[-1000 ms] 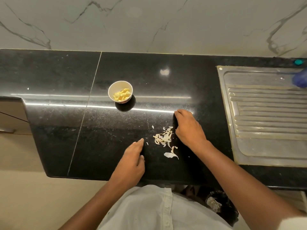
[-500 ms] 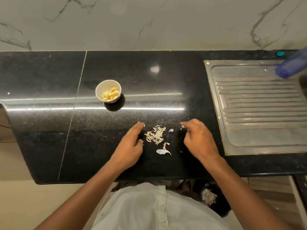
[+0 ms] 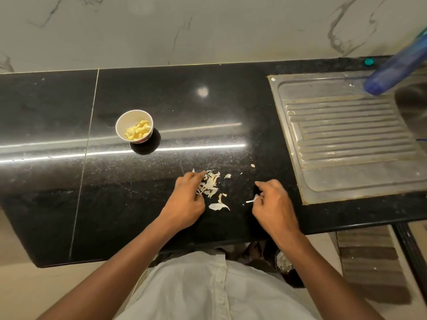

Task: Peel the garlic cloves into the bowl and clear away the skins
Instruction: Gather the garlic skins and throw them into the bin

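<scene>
Now the left hand is resting on the black surface, its fingers curling onto the left edge of the skins and touching them; whether it is gripping any, I cannot tell; the right hand is lying apart to the right, thumb and fingers pinching a white sliver that is sticking out to the left; the skins are sitting in a loose pile near the front edge, between the two hands, with a few flakes lying just in front of the pile and small bits scattered beyond it; the bowl is standing upright farther back and to the left, well apart from the pile, holding yellow peeled cloves; a steel drainboard is lying at the right, set into the surface; a blurred blue object is hanging over its far corner; a white shirt is filling the bottom of the view.
</scene>
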### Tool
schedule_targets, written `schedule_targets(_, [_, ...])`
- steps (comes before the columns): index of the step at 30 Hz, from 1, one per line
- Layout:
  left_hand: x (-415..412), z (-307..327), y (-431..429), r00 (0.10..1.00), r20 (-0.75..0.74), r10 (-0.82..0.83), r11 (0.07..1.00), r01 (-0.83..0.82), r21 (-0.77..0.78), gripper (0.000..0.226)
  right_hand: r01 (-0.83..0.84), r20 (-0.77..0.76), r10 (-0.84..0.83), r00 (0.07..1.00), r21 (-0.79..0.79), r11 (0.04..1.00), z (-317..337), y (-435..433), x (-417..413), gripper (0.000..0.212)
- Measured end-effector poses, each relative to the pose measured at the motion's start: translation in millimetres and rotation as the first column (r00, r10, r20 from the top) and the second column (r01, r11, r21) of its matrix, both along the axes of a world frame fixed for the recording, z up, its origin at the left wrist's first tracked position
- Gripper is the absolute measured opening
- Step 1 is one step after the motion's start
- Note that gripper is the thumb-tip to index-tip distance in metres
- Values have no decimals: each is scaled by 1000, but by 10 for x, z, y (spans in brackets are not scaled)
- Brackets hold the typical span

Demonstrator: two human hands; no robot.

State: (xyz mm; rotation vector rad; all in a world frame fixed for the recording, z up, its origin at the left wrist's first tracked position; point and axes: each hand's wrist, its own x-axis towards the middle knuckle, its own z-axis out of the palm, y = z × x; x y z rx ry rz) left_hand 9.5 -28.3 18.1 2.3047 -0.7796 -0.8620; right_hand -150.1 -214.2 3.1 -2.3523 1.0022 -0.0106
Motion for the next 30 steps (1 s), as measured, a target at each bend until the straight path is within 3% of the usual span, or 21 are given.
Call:
schedule_targets(6, [-62, 50, 11, 998, -68, 9, 995, -16, -97, 65, -282, 167, 265, 950, 85, 956, 13, 310, 417, 39])
schedule_targets(9, [-8, 66, 73, 996, -27, 90, 986, -93, -139, 60, -300, 212, 283, 935, 56, 952, 71, 216, 508, 37])
schedule_targets(13, [110, 25, 158, 991, 89, 104, 993, -98, -70, 70, -145, 75, 151, 986, -77, 986, 65, -115, 528, 40])
schedule_targets(16, [105, -59, 153, 998, 55, 6, 1000, -4, -27, 73, -125, -90, 118, 989, -77, 989, -4, -175, 517, 53])
schedule_targets(20, [-68, -110, 101, 995, 18, -97, 992, 98, -75, 72, -313, -62, 312, 948, -4, 950, -84, 205, 445, 58])
schedule_targets(24, [-158, -76, 134, 989, -129, -76, 986, 56, -156, 73, -505, 74, 501, 862, 66, 860, -74, 426, 428, 66])
schedule_targets(26, [-121, -55, 196, 990, -141, -4, 986, -20, -165, 71, -463, 114, 456, 882, 39, 886, -29, 372, 472, 63])
schedule_targets(30, [-59, 15, 321, 987, -110, 120, 982, -135, -132, 68, -202, 70, 204, 977, -30, 979, 38, 91, 509, 56])
